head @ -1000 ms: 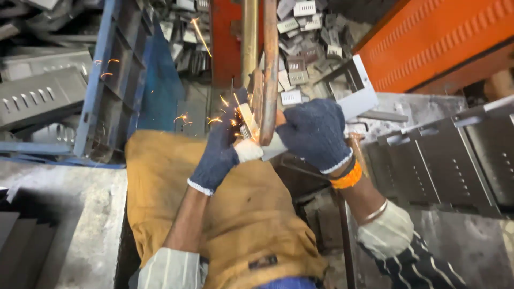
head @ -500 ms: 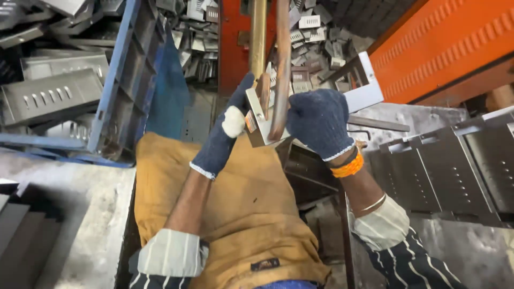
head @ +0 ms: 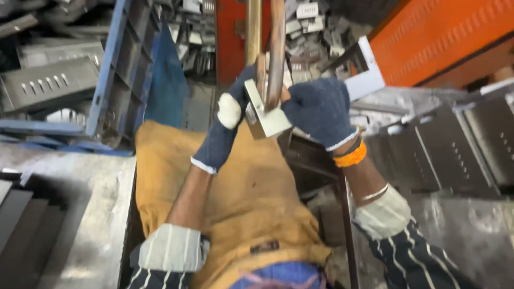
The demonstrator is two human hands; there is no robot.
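Bracket [head: 266,119], small and metal, sits pinched between both gloved hands' closed grip, left hand [head: 227,126] and right hand [head: 319,109], against two upright rods [head: 277,48]; louvred panels [head: 45,83] and stacked metal parts [head: 316,24] crowd around.

A single head-worn camera is looking steeply down from close above, facing forward over the person's tan apron [head: 251,198] toward the gloved hands and the scrap-strewn floor [head: 69,214] beyond.
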